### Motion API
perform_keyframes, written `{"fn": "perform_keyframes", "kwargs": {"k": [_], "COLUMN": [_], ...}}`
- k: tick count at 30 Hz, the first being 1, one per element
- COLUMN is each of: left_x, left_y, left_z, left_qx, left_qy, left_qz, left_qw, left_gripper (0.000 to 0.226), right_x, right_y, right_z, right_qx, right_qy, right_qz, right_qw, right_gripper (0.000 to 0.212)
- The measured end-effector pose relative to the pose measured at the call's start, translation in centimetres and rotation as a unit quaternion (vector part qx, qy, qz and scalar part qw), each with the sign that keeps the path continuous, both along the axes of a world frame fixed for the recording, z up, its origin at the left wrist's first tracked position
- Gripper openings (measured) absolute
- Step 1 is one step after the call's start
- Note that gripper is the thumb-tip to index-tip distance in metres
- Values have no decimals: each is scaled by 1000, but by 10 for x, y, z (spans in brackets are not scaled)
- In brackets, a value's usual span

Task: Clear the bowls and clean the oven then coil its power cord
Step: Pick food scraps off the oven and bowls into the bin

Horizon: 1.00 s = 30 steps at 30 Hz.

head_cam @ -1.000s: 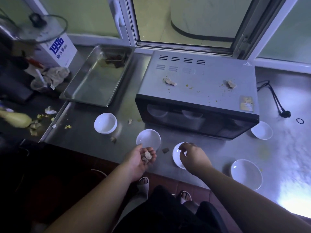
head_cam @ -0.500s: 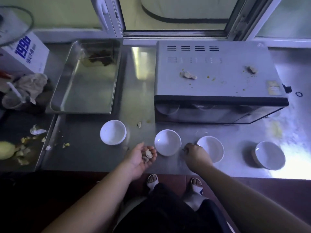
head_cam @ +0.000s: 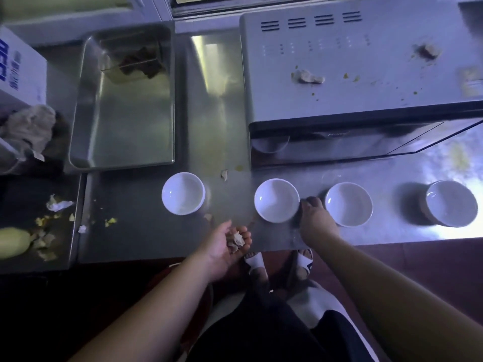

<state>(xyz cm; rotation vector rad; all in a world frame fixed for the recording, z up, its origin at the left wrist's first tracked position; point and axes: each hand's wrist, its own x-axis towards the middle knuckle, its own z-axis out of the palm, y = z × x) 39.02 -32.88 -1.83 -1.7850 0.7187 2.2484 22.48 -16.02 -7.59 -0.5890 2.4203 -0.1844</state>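
1. Head view: the left hand [head_cam: 224, 245] is cupped palm-up at the near edge of the steel surface [head_cam: 146, 231], its fingers [head_cam: 244, 237] curled around a few pale food scraps [head_cam: 237, 240].
2. The right hand [head_cam: 317, 222] is knuckles-up on the surface between the second bowl [head_cam: 277, 200] and the third bowl [head_cam: 349, 204]; its fingers [head_cam: 309, 202] are curled down next to the second bowl's rim. Whether they pinch anything cannot be told.
3. Four white bowls stand in a row in front of the oven [head_cam: 366, 74]: the first bowl [head_cam: 183, 193] at the left, the fourth bowl [head_cam: 450, 203] far right.
4. The oven's top carries a pale lump [head_cam: 308, 77], a darker scrap [head_cam: 428, 51] and small crumbs.
5. A steel tray [head_cam: 122, 121] lies left of the oven, with something dark at its far end.
6. One scrap [head_cam: 224, 175] lies on the surface between the first two bowls, nearer the oven.
7. More peelings [head_cam: 47, 231] are scattered at the far left.
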Motion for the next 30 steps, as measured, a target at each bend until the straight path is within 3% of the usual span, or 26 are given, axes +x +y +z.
{"fn": "perform_keyframes", "kwargs": {"k": [8,16,20,23,30], "left_x": [-2,-7,-12,-17,-30], "left_y": [0,4,7,9,13], "left_z": [-1,-3,-3,-2,10], "left_qx": [-7,-16,-20,-24,-19], "left_qy": [-8,1,12,17,14], "left_qz": [-14,-27,-33,-39,-38], "left_qw": [1000,1000,999,999,999], "left_gripper": [43,42,43,43,45], "right_x": [12,12,15,23,55], "right_y": [8,16,21,17,-19], "right_z": [-5,-3,9,25,73], "right_qx": [36,23,-42,-109,-226], "right_qy": [46,31,13,16,18], "right_qz": [11,-13,-87,-144,-69], "right_qw": [998,999,995,983,971], "right_gripper": [24,17,8,14,12]}}
